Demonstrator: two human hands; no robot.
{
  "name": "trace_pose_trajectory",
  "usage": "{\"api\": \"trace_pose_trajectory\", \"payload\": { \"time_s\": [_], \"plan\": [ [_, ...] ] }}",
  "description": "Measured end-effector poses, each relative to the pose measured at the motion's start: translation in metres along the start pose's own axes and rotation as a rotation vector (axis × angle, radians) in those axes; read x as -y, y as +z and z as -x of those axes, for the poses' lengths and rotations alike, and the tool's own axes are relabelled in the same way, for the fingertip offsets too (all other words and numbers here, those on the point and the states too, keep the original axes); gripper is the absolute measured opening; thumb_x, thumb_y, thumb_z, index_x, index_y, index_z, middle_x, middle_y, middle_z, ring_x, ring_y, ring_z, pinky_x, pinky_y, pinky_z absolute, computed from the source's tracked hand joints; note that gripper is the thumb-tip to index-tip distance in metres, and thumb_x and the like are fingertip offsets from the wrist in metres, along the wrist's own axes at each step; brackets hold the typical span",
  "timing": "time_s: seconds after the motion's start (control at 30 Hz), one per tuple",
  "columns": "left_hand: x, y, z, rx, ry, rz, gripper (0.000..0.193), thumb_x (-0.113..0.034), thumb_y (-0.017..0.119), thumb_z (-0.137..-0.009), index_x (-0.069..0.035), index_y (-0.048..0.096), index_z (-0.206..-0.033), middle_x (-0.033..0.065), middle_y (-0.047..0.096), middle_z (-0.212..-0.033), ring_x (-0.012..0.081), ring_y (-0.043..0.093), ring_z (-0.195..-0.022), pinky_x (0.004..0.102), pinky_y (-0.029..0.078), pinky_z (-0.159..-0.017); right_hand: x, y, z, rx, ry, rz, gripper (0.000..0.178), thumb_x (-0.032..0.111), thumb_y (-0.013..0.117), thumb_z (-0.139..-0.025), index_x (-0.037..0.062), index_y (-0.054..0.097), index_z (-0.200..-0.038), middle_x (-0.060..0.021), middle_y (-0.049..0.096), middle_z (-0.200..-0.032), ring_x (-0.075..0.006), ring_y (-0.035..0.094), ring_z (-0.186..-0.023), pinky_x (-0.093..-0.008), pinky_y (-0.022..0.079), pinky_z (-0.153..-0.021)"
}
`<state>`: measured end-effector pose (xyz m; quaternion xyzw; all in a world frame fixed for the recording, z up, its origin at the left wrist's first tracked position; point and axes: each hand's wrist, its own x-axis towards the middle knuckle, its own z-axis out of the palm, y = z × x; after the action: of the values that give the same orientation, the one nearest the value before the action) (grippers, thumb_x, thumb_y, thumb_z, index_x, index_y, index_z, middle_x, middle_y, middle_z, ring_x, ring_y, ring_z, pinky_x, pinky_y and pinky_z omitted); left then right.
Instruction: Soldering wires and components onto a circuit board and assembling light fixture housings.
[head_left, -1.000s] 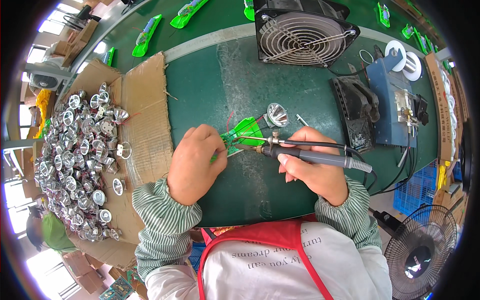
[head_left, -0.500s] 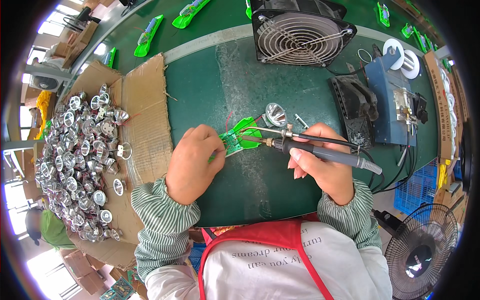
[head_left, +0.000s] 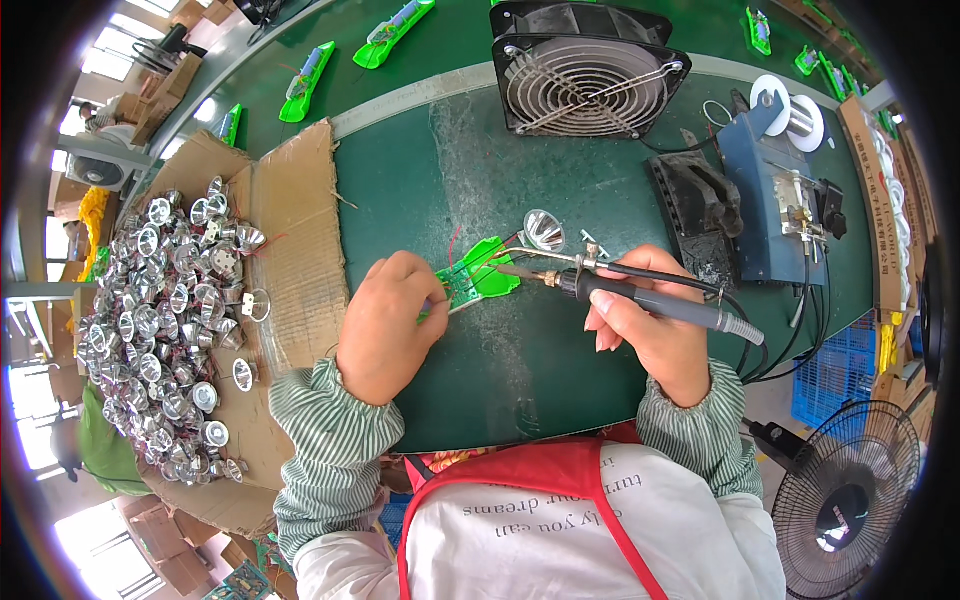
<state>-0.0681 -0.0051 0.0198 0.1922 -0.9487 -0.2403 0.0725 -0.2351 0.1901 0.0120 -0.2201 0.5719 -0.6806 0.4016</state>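
My right hand [head_left: 655, 325] is closed around the grey handle of a soldering iron [head_left: 640, 300]. A thin metal solder feed tube [head_left: 530, 252] runs along the iron. Both tips point left over a green circuit board [head_left: 462, 285] in a bright green plastic housing [head_left: 497, 283]. At the housing's left end, my left hand [head_left: 388, 325] has its fingers curled and closed on it; the fingertips are partly hidden. A silver reflector lamp [head_left: 544, 230] lies just beyond the housing, with thin wires running toward the board. A small metal piece [head_left: 594, 245] rests right of the lamp.
Many reflector lamps [head_left: 180, 320] are heaped on cardboard [head_left: 295, 240] at the left. A black square fan [head_left: 590, 85] stands at the back. Rightward are a black iron stand [head_left: 697, 205], a blue solder feeder [head_left: 765, 200] with spools, and cables. Green housings [head_left: 306, 82] lie beyond the ledge.
The soldering iron's tip has drawn back slightly to the right from the board. My left hand stays at the housing. The whole view has shifted a little.
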Motion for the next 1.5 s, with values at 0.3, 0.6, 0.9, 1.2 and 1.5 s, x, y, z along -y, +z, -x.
{"api": "trace_pose_trajectory", "payload": {
  "time_s": [0.3,0.6,0.9,1.2,1.5],
  "plan": [
    [0.012,-0.015,0.025,-0.022,-0.016,-0.200,0.041,-0.012,0.071,-0.069,-0.004,0.057,-0.107,0.0130,0.058,-0.098,0.0336,0.054,-0.094,0.0395,0.044,-0.081,0.001,-0.009,0.002,-0.040,-0.052,-0.010,0.018,0.001,0.062,-0.081,-0.0027,0.052,-0.094,-0.0112,0.062,-0.070,-0.0105,0.058,-0.053,-0.0222,0.047,-0.047],
    [0.074,-0.060,-0.014,-0.232,-0.183,-0.255,0.034,-0.026,0.071,-0.071,0.003,0.062,-0.088,0.0194,0.058,-0.075,0.0366,0.058,-0.071,0.0445,0.044,-0.064,0.004,-0.009,-0.006,0.020,-0.069,-0.009,0.015,0.000,0.062,-0.082,-0.0046,0.053,-0.093,-0.0113,0.063,-0.072,-0.0104,0.059,-0.055,-0.0229,0.048,-0.048],
    [0.113,-0.030,-0.253,-0.171,-0.228,-0.224,0.057,-0.042,0.066,-0.076,0.001,0.056,-0.112,0.0156,0.065,-0.082,0.0207,0.064,-0.061,0.0317,0.050,-0.048,0.003,-0.020,-0.017,-0.048,0.043,0.028,0.015,0.002,0.064,-0.081,-0.0025,0.054,-0.092,-0.0095,0.063,-0.072,-0.0097,0.060,-0.058,-0.0231,0.048,-0.049],
    [0.068,0.020,-0.386,-0.553,0.008,-0.503,0.049,-0.031,0.062,-0.084,-0.014,0.047,-0.126,0.0206,0.057,-0.104,0.0416,0.054,-0.104,0.0471,0.047,-0.082,0.001,-0.032,-0.032,-0.149,0.144,-0.086,0.016,0.006,0.066,-0.081,-0.0012,0.055,-0.089,-0.0074,0.064,-0.074,-0.0094,0.061,-0.063,-0.0227,0.049,-0.054],
    [0.063,0.048,-0.387,0.092,0.142,-0.200,0.068,-0.058,0.055,-0.081,-0.018,0.040,-0.135,0.0286,0.057,-0.109,0.0412,0.057,-0.102,0.0460,0.045,-0.087,0.004,-0.041,-0.031,-0.035,0.054,-0.029,0.016,0.008,0.066,-0.081,0.0007,0.056,-0.092,-0.0055,0.064,-0.073,-0.0086,0.061,-0.060,-0.0226,0.048,-0.053]
  ]
}}
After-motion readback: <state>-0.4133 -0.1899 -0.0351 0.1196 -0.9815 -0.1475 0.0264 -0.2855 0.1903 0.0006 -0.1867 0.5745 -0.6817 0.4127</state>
